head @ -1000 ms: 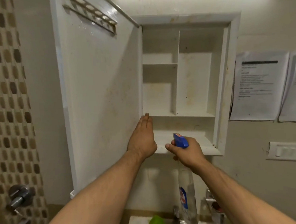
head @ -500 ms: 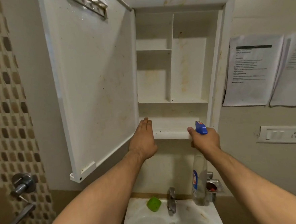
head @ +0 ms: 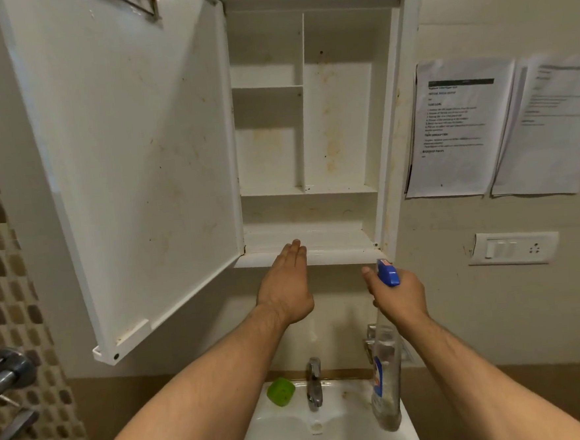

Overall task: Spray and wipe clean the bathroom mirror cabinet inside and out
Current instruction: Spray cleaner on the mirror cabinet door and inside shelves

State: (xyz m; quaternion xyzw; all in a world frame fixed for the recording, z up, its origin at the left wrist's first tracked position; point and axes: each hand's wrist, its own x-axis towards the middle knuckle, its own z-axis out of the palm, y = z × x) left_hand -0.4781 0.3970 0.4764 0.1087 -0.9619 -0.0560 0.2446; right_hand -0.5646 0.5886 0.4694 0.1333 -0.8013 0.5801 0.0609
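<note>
Head view: the white mirror cabinet hangs on the wall with its door swung wide to the left, its inner walls stained yellow-brown. Below it sits the sink. A clear spray bottle hangs upright over the sink's right edge, just under the cabinet's lower right corner. The right hand has its grip curled round the blue trigger head. The left hand has its grip flat, fingers straight and pressed together, tips at the cabinet's bottom front lip.
</note>
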